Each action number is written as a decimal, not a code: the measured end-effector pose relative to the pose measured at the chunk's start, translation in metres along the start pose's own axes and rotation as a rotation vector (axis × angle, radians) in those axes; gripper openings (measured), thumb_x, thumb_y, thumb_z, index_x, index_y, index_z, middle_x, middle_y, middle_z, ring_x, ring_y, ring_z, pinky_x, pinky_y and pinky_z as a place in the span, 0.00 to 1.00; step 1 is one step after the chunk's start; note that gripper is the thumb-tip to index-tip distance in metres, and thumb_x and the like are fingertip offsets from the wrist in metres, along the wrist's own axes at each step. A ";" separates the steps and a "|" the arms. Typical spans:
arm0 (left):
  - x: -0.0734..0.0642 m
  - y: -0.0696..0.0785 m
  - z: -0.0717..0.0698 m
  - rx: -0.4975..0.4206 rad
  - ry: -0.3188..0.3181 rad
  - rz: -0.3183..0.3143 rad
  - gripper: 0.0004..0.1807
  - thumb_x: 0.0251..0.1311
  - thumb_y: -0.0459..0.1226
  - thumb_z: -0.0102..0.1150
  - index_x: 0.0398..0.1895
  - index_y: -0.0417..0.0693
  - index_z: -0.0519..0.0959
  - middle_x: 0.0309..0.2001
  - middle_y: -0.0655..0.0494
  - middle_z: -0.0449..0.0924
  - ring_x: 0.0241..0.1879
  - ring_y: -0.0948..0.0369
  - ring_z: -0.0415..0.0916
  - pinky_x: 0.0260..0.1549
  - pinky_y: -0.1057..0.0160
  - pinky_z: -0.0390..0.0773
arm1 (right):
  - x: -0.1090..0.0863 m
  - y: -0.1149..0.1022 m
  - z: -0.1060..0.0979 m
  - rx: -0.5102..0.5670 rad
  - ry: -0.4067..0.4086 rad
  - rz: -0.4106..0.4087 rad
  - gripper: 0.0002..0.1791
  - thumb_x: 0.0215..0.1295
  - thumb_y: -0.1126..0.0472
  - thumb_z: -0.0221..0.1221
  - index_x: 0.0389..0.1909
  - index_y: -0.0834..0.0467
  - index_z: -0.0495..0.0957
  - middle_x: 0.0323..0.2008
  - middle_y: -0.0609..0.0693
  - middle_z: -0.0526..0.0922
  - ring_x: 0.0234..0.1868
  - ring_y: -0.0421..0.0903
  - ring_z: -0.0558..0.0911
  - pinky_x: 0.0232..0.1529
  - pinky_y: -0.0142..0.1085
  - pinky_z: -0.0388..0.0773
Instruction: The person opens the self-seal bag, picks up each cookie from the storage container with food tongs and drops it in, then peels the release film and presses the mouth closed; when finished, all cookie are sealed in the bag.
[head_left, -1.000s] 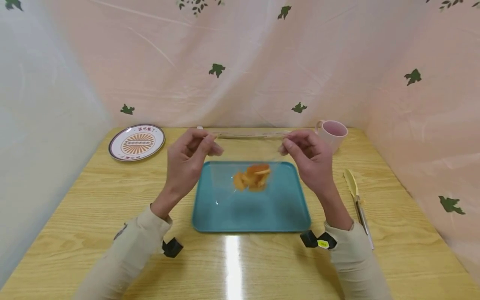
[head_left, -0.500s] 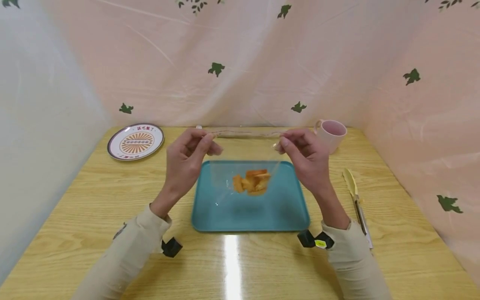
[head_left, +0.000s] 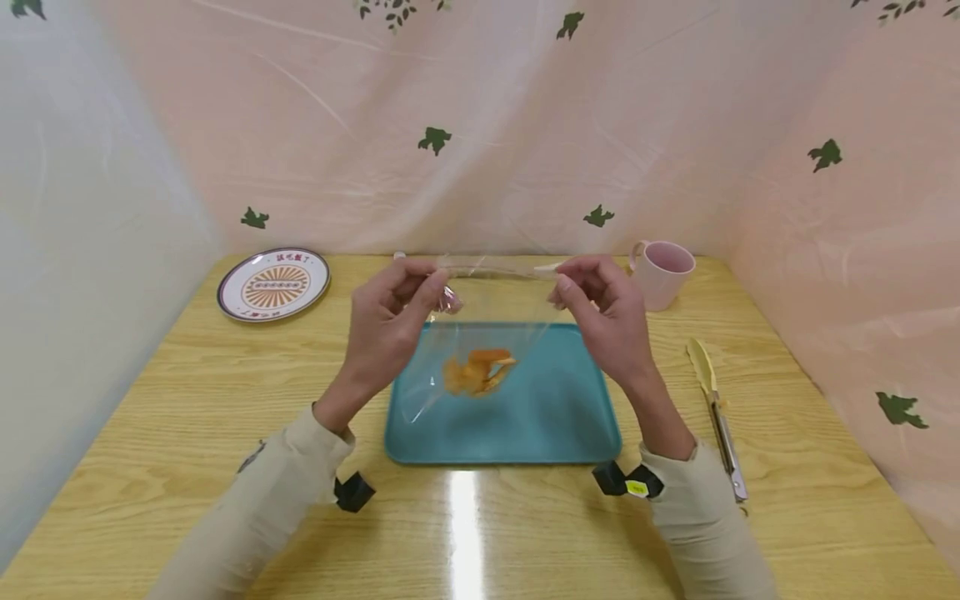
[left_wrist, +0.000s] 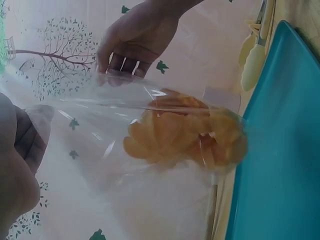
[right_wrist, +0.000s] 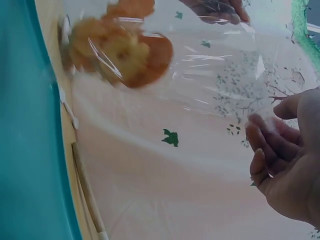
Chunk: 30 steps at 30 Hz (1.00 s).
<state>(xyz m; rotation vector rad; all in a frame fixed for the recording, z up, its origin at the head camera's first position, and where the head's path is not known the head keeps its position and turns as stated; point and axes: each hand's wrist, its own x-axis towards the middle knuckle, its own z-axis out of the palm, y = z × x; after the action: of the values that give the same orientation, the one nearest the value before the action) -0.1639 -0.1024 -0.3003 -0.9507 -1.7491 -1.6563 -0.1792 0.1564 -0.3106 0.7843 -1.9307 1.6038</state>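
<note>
A clear plastic bag (head_left: 491, 308) hangs above the blue-green tray (head_left: 502, 433), with several orange-brown pieces (head_left: 480, 372) that look like bread gathered in its lower part. My left hand (head_left: 386, 325) pinches the bag's top edge at the left between thumb and fingers. At the right end of that edge, my right hand (head_left: 611, 325) pinches the film in the same way. The left wrist view shows the pieces (left_wrist: 185, 130) through the film, and the right wrist view has the bag (right_wrist: 210, 60) stretched toward my other hand.
A patterned plate (head_left: 273, 285) lies at the back left. To the back right stands a pink mug (head_left: 666, 275), and tongs with yellow tips (head_left: 705, 371) lie at the right. A thin rod (right_wrist: 87, 190) lies behind the tray, mostly hidden by the bag.
My left hand has moved right and my right hand slightly left, so the gap between them is narrower. The bag's top bulges and the pieces have swung left and a little lower.
</note>
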 end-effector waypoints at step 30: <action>-0.008 0.001 0.010 0.046 -0.104 -0.059 0.06 0.68 0.20 0.58 0.44 0.29 0.82 0.34 0.46 0.88 0.33 0.56 0.87 0.39 0.61 0.86 | 0.021 -0.035 0.053 -0.661 -0.209 -0.752 0.07 0.68 0.70 0.66 0.44 0.67 0.83 0.39 0.60 0.83 0.40 0.57 0.82 0.44 0.49 0.81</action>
<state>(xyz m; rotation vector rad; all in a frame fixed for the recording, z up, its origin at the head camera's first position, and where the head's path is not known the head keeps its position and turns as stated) -0.1570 -0.0933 -0.3070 -0.9885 -1.8927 -1.6222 -0.1707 0.0971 -0.2809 1.1997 -1.7960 0.4192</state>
